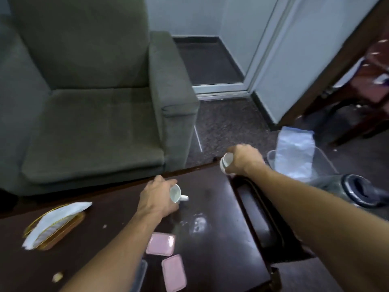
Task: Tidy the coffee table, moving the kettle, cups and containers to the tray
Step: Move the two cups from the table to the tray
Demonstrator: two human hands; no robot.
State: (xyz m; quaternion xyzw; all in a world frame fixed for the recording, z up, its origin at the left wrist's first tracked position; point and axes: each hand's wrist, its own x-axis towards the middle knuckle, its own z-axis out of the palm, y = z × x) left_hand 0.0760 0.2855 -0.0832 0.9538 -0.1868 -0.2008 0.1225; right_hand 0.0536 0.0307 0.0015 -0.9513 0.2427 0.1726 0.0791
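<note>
My left hand [156, 196] grips a small white cup [176, 193] with its handle pointing right, just above the dark wooden coffee table [221, 245]. My right hand [244, 160] holds a second white cup [226, 162] tipped on its side at the table's far right corner, above the far end of a dark tray [259, 216] beside the table's right edge. Two pink-lidded containers [161, 243] [174, 271] lie on the table near me, between my forearms. A clear container edge [141, 275] shows under my left forearm.
A gold napkin holder with white napkins [53, 224] sits at the table's left. A grey armchair [94, 102] stands beyond the table. On the floor at right are a clear plastic bin with a bag [294, 159] and a dark round object [357, 189]. Crumbs dot the table.
</note>
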